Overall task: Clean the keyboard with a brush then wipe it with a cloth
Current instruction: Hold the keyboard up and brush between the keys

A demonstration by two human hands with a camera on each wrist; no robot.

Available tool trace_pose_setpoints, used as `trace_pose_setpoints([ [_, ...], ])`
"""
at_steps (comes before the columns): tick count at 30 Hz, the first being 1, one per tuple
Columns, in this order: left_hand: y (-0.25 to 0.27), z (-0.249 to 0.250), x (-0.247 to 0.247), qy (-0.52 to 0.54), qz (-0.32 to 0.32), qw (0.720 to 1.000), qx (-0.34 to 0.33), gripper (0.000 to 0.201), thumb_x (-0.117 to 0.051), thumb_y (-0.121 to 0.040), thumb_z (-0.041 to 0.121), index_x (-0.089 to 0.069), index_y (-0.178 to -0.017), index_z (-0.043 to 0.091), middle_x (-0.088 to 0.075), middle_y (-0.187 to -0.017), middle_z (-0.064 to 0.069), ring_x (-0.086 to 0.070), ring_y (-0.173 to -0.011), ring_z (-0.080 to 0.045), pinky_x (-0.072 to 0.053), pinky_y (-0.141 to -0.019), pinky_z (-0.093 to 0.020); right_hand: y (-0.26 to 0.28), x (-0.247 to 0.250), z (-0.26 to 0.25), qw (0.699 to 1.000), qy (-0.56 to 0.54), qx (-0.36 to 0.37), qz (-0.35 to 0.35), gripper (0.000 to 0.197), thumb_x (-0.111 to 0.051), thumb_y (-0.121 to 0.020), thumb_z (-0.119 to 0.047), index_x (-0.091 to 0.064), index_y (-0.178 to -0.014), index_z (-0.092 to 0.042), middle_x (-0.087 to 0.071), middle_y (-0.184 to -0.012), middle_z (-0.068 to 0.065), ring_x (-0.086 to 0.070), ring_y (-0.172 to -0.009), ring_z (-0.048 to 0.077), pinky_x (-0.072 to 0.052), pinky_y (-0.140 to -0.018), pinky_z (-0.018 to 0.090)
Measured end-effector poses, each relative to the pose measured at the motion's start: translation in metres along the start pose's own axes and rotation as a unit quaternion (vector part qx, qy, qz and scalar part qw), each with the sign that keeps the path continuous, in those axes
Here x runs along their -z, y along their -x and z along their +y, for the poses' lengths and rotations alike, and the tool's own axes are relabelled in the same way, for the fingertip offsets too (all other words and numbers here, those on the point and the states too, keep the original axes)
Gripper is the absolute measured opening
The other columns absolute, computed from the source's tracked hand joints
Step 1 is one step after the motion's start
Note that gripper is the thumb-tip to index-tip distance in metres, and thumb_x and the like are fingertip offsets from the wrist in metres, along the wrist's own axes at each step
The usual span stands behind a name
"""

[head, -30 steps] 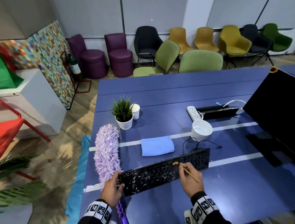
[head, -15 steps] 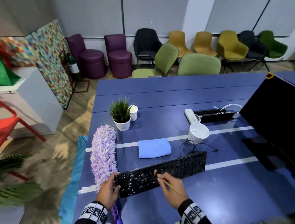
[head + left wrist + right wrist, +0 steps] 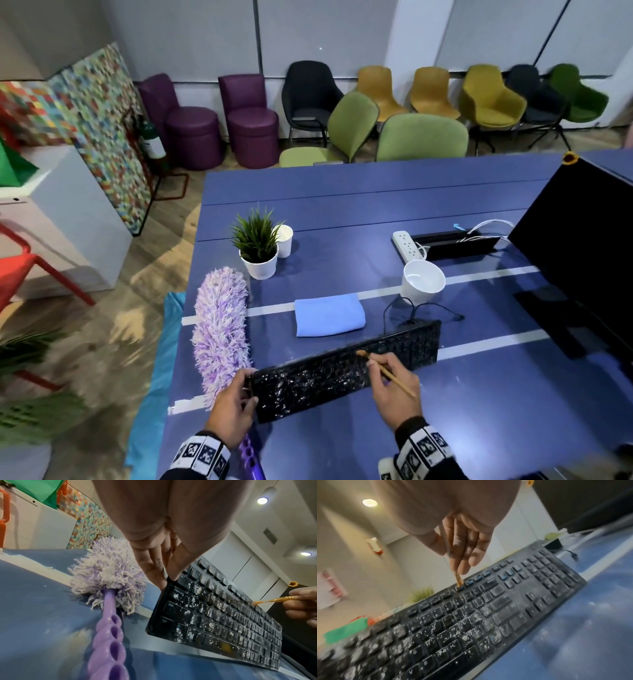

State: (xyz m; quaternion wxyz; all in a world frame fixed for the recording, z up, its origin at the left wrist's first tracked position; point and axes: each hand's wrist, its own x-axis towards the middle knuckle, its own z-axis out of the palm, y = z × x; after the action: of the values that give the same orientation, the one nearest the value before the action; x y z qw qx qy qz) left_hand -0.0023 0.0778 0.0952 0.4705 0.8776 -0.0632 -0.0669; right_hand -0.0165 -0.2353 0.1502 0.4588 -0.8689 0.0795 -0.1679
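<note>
A black keyboard (image 3: 342, 373) speckled with white dust lies slantwise near the blue table's front edge. My left hand (image 3: 236, 404) grips its left end, fingers (image 3: 154, 568) pinching the corner. My right hand (image 3: 394, 390) pinches a thin wooden brush (image 3: 388, 373). In the right wrist view, the brush's bristles (image 3: 458, 581) touch the keyboard's (image 3: 471, 622) top key row right of middle. In the left wrist view, the brush (image 3: 267, 601) meets the keyboard (image 3: 223, 622) from the right. A folded blue cloth (image 3: 329, 318) lies just behind the keyboard.
A purple fluffy duster (image 3: 221, 329) lies along the table's left edge beside my left hand. Behind stand a potted plant (image 3: 257, 246), a paper cup (image 3: 284, 240), a white mug (image 3: 423, 281) and a power strip (image 3: 407, 245). A black monitor (image 3: 589, 240) fills the right.
The brush swept left to the keyboard's middle, then back to the right along the top rows. My left hand kept its hold on the keyboard's left end.
</note>
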Motion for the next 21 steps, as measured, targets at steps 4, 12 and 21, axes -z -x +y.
trace_pose_setpoints([
  [4, -0.002, -0.006, -0.001, -0.003, 0.002, 1.0, 0.013, 0.056, -0.053, -0.076, 0.006, -0.042, -0.113, 0.048, -0.068, -0.097, 0.024, -0.07, -0.083, -0.003, -0.055, -0.081, -0.022, -0.005, 0.004, -0.007, 0.999, 0.036, 0.029, 0.007, 0.01, -0.065, -0.084, -0.006, -0.063, -0.079, -0.015, -0.061, -0.06, -0.011, -0.058, -0.058, -0.003, -0.036, -0.053, 0.0],
  [12, 0.0, 0.001, -0.001, -0.022, 0.015, 1.0, 0.01, 0.071, -0.059, -0.077, -0.009, -0.041, -0.11, 0.051, -0.065, -0.099, 0.031, -0.066, -0.083, 0.005, -0.045, -0.076, -0.003, -0.016, 0.015, 0.006, 0.998, 0.059, -0.001, 0.015, 0.011, -0.065, -0.084, -0.008, -0.064, -0.082, -0.019, -0.067, -0.065, -0.006, -0.06, -0.063, -0.005, -0.038, -0.053, 0.001],
  [21, 0.002, 0.003, 0.0, -0.039, 0.002, 0.999, 0.023, 0.07, -0.062, -0.079, -0.006, -0.039, -0.109, 0.053, -0.063, -0.098, 0.034, -0.067, -0.081, 0.006, -0.045, -0.074, -0.009, -0.01, 0.019, 0.031, 0.998, 0.058, -0.033, 0.003, 0.024, -0.066, -0.082, -0.001, -0.06, -0.073, -0.022, -0.064, -0.058, -0.017, -0.058, -0.053, -0.005, -0.036, -0.049, 0.0],
])
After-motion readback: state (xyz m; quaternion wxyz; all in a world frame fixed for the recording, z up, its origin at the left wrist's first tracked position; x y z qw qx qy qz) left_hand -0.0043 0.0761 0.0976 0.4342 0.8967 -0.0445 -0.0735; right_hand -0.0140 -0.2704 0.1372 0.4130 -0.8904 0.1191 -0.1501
